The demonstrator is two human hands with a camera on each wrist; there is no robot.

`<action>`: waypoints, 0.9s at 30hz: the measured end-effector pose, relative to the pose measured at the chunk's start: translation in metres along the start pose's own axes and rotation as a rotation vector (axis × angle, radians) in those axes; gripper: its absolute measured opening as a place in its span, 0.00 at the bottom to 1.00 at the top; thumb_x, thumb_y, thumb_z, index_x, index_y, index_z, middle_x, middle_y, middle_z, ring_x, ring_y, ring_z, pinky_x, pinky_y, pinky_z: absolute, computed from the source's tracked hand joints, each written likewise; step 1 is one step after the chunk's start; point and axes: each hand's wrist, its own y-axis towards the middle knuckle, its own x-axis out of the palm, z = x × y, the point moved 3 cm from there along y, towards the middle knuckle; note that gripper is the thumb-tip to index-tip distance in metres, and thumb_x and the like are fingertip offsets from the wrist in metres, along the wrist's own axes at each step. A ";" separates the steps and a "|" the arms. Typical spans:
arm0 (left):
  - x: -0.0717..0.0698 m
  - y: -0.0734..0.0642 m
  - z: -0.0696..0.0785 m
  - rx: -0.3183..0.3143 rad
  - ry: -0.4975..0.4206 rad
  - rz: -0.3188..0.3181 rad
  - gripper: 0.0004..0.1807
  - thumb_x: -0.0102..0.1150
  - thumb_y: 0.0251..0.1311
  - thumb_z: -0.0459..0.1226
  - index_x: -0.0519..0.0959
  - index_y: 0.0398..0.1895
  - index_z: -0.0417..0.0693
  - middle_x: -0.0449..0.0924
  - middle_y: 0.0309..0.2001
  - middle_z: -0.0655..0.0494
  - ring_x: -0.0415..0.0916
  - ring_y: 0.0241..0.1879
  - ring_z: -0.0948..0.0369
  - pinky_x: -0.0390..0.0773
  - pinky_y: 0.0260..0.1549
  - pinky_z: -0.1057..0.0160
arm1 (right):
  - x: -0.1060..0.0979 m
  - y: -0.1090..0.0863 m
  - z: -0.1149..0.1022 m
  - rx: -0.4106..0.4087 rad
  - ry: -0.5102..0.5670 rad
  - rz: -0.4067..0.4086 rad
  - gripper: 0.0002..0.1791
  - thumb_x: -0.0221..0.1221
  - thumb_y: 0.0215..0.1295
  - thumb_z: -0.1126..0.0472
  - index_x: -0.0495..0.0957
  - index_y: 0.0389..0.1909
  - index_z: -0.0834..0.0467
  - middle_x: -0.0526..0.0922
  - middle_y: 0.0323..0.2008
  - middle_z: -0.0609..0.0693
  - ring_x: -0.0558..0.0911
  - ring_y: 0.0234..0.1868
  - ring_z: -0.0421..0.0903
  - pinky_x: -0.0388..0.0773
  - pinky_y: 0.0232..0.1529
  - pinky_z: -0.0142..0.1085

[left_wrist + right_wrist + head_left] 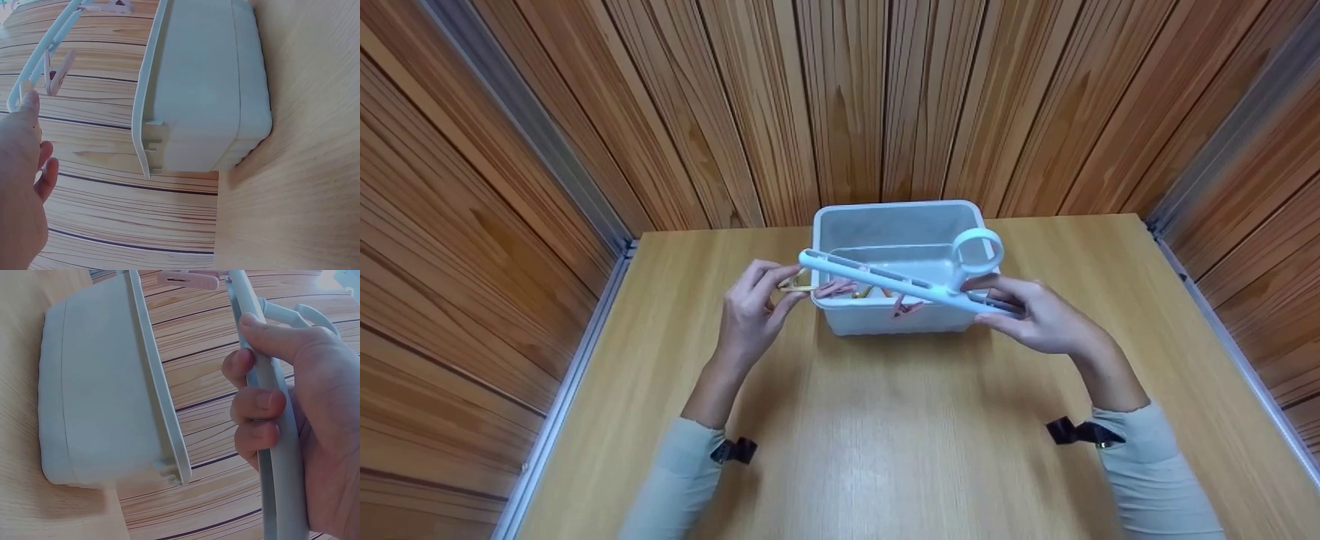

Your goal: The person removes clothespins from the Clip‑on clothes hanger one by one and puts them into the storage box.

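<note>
A light blue clip hanger (877, 280) with a ring-shaped hook (998, 244) is held slantwise over the front of a pale grey bin (896, 321). My right hand (1042, 315) grips its right end, fingers curled round the bar (288, 478) in the right wrist view. At the other end, my left hand (750, 311) pinches a yellow clothespin (797, 289) between thumb and fingers, right at the bar's tip. Pink clothespins (836, 288) hang from the bar; one pink clothespin (58, 73) shows beside the fingertips in the left wrist view.
The bin's rim (896, 204) stands close to the back wooden wall (855, 105). Some small yellow and orange pieces show behind the bar. Metal rails (562, 397) edge the wooden table (870, 450) at both sides.
</note>
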 end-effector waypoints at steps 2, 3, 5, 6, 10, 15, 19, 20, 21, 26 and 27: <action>-0.001 0.000 0.001 0.026 0.023 -0.008 0.18 0.79 0.66 0.34 0.89 0.58 0.40 0.86 0.45 0.46 0.79 0.32 0.58 0.83 0.26 0.62 | -0.001 0.000 0.000 -0.011 0.001 -0.004 0.20 0.66 0.77 0.71 0.83 0.66 0.61 0.85 0.38 0.45 0.79 0.36 0.35 0.76 0.35 0.30; -0.001 0.000 0.002 0.041 0.034 -0.012 0.18 0.79 0.66 0.34 0.89 0.58 0.40 0.85 0.45 0.45 0.79 0.32 0.57 0.83 0.26 0.61 | -0.002 0.000 0.000 -0.016 0.005 -0.006 0.20 0.66 0.77 0.71 0.83 0.66 0.62 0.86 0.39 0.45 0.80 0.37 0.35 0.77 0.36 0.30; -0.002 0.000 0.003 0.068 0.060 -0.020 0.18 0.78 0.67 0.35 0.89 0.58 0.39 0.85 0.45 0.44 0.80 0.34 0.56 0.85 0.27 0.60 | -0.003 0.000 -0.001 -0.023 0.010 -0.006 0.20 0.66 0.77 0.72 0.83 0.66 0.62 0.87 0.42 0.45 0.81 0.39 0.35 0.78 0.38 0.29; -0.003 0.001 0.003 0.081 0.071 -0.023 0.18 0.78 0.67 0.35 0.89 0.58 0.39 0.85 0.44 0.44 0.81 0.35 0.55 0.86 0.28 0.60 | -0.003 0.000 -0.001 -0.024 0.012 -0.006 0.19 0.66 0.77 0.72 0.84 0.66 0.63 0.88 0.43 0.45 0.81 0.39 0.35 0.78 0.39 0.29; -0.005 0.002 0.005 0.131 0.122 -0.036 0.18 0.77 0.69 0.36 0.89 0.58 0.39 0.85 0.43 0.46 0.81 0.40 0.55 0.88 0.34 0.60 | -0.004 0.000 -0.001 -0.023 0.017 -0.005 0.19 0.66 0.77 0.73 0.84 0.66 0.64 0.89 0.48 0.48 0.82 0.41 0.35 0.79 0.42 0.28; -0.005 0.004 0.006 0.223 0.206 -0.050 0.19 0.78 0.68 0.36 0.89 0.58 0.37 0.86 0.41 0.47 0.82 0.40 0.56 0.90 0.37 0.61 | -0.003 -0.001 0.000 -0.028 0.014 -0.008 0.20 0.65 0.77 0.73 0.83 0.66 0.63 0.90 0.49 0.55 0.83 0.42 0.35 0.80 0.43 0.28; -0.007 0.004 0.007 0.290 0.248 -0.071 0.19 0.81 0.63 0.36 0.90 0.55 0.37 0.87 0.38 0.48 0.82 0.36 0.57 0.90 0.34 0.64 | -0.003 -0.002 0.001 -0.017 0.001 -0.012 0.20 0.66 0.77 0.72 0.83 0.66 0.62 0.91 0.50 0.57 0.83 0.42 0.35 0.80 0.42 0.28; -0.007 0.004 0.008 0.301 0.253 -0.077 0.20 0.82 0.62 0.36 0.90 0.55 0.37 0.87 0.37 0.49 0.82 0.35 0.57 0.89 0.33 0.65 | -0.003 -0.003 0.001 -0.011 -0.004 -0.012 0.19 0.66 0.78 0.71 0.83 0.66 0.62 0.92 0.49 0.55 0.82 0.41 0.35 0.80 0.41 0.28; -0.008 0.004 0.008 0.312 0.259 -0.082 0.20 0.83 0.60 0.36 0.90 0.54 0.37 0.86 0.36 0.49 0.81 0.33 0.58 0.89 0.33 0.66 | -0.003 -0.003 0.001 -0.007 -0.006 -0.014 0.19 0.66 0.78 0.71 0.83 0.67 0.62 0.92 0.48 0.54 0.82 0.41 0.35 0.80 0.41 0.29; -0.008 0.003 0.008 0.333 0.276 -0.101 0.22 0.88 0.55 0.33 0.91 0.53 0.38 0.88 0.34 0.49 0.85 0.30 0.59 0.90 0.32 0.66 | -0.002 -0.001 0.000 0.005 -0.026 -0.025 0.19 0.66 0.79 0.68 0.84 0.67 0.60 0.92 0.48 0.53 0.83 0.42 0.35 0.81 0.44 0.28; -0.008 0.003 0.008 0.331 0.272 -0.104 0.22 0.88 0.54 0.32 0.90 0.52 0.38 0.88 0.34 0.49 0.86 0.30 0.59 0.91 0.33 0.66 | -0.001 -0.001 0.000 0.006 -0.029 -0.028 0.19 0.66 0.79 0.68 0.84 0.68 0.59 0.92 0.50 0.53 0.84 0.43 0.35 0.83 0.46 0.27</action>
